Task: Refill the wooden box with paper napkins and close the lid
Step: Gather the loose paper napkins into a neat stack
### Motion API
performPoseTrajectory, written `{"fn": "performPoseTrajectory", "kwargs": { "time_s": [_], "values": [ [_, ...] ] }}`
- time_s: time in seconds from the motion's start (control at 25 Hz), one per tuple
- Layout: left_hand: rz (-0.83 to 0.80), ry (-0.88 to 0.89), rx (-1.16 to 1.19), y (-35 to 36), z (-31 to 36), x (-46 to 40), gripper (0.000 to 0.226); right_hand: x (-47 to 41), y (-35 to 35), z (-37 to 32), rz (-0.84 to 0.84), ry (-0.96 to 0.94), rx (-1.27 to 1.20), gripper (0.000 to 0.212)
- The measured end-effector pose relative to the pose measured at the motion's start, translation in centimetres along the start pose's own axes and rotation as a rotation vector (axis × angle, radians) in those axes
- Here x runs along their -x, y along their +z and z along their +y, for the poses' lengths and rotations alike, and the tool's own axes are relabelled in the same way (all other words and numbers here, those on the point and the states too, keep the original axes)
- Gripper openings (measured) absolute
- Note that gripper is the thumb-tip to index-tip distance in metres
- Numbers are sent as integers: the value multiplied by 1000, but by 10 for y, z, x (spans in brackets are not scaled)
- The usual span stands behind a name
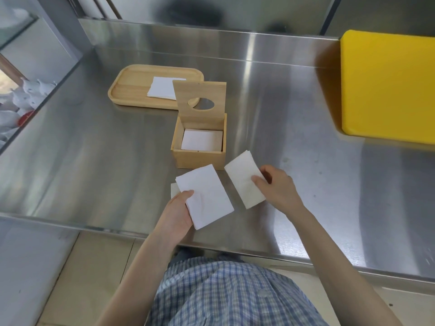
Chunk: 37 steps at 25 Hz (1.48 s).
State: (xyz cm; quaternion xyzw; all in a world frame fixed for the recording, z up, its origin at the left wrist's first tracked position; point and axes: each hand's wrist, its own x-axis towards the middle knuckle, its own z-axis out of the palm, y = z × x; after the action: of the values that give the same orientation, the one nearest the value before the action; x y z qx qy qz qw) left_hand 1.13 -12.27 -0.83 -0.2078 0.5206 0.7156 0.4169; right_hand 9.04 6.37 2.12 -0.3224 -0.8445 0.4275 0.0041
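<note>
Each hand's fingers point(257, 179) pinch a separate napkin stack point(244, 178) just before the open wooden box point(199, 158).

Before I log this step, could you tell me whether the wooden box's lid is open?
Open: the lid stands upright behind the wooden box.

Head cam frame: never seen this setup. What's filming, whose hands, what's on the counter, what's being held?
No robot here. A person wears one wide-angle camera on the head, looking down at their own bare hands over a steel counter.

The left hand holds a stack of white napkins. The right hand pinches a second napkin stack.

Just beyond them stands the wooden box, its lid with the oval hole propped upright, some napkins already inside. Behind it lies a wooden tray with more napkins. A yellow board sits far right.
</note>
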Motion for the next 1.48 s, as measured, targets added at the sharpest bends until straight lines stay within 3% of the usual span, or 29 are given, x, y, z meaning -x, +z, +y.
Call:
{"fn": "performPoseTrajectory", "kwargs": {
  "time_s": [0.12, 0.2, 0.28, 0.4, 0.64, 0.84, 1.04, 1.16, 1.28, 1.36, 1.48],
  "values": [
    [-50, 0, -2, 2, 2, 3, 22, 8, -6, -18, -48, -2, -269, 7],
    [-89, 4, 13, 1, 4, 6, 27, 14, -3, -34, -196, 8, -472, 9],
    [-105, 11, -7, 1, 6, 10, 31, 17, 9, -42, -321, 12, -506, 13],
    [-122, 44, -65, -8, 13, 15, 33, 15, 35, -52, -378, 39, -418, 5],
    [-85, 16, -39, -24, 31, 22, 32, 10, 76, -61, -332, 43, -167, 10],
    [-72, 4, -71, -55, 37, 19, 40, 10, 97, -71, -337, 26, -165, 9],
    [-28, 32, -168, -74, 37, 16, 32, 9, 115, -79, -355, 4, -122, 14],
    [-15, 46, -166, -85, 39, 14, 26, 3, 111, -81, -278, -5, -85, 23],
    [-11, 52, -146, -94, 42, 12, 24, -8, 107, -72, -181, -106, 215, 27],
    [-19, 51, -130, -98, 44, 12, 25, -13, 111, -68, -238, -159, 439, 37],
    [-21, 56, -116, -101, 48, 12, 24, -18, 120, -67, -259, -177, 572, 44]
  ]
}}
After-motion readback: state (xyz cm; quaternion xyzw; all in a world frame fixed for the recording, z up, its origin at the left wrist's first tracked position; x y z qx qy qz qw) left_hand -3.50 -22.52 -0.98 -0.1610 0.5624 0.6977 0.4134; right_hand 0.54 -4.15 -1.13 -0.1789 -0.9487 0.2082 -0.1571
